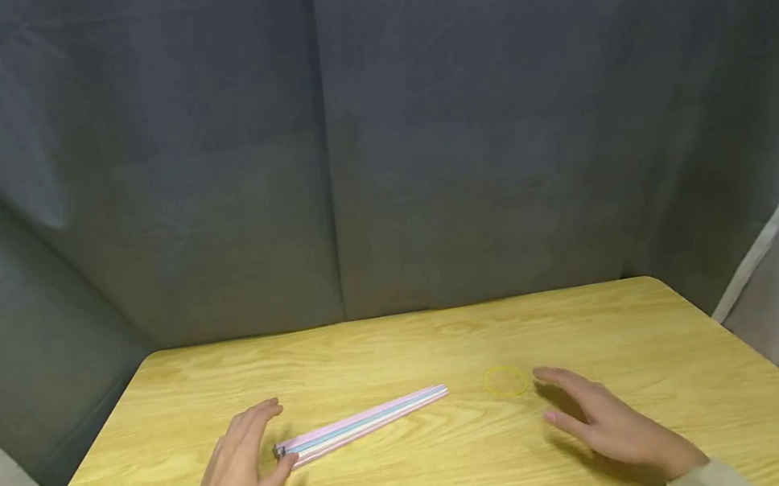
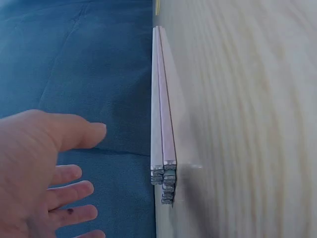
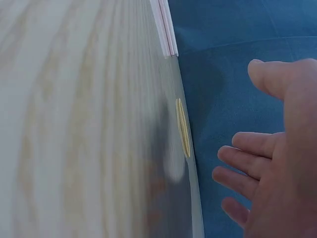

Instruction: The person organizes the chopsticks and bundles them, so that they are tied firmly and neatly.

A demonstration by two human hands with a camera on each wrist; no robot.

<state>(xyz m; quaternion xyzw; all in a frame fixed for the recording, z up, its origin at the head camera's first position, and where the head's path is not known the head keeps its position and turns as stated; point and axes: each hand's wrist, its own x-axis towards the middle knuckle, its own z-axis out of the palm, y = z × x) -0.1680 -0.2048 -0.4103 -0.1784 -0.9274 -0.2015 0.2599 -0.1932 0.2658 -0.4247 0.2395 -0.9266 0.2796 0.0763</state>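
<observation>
A bundle of long, thin pastel sticks (image 1: 364,427) in pink, blue and white lies on the table, slanting up to the right in the head view. Dark grey ends show at its left, stacked in layers in the left wrist view. My left hand (image 1: 234,477) hovers beside those ends with spread fingers, its thumb overlapping them in the head view; nothing is in it. Right of the bundle lies a yellow rubber band (image 3: 184,130), a loose ring. My right hand (image 1: 616,427) is just right of the band, thumb and fingers apart, holding nothing.
The light wood-grain table (image 1: 402,347) has rounded far corners. Behind it hangs a dark grey curtain (image 1: 465,144), with more cloth at the left and right sides. A light sleeve (image 1: 706,480) covers the right wrist.
</observation>
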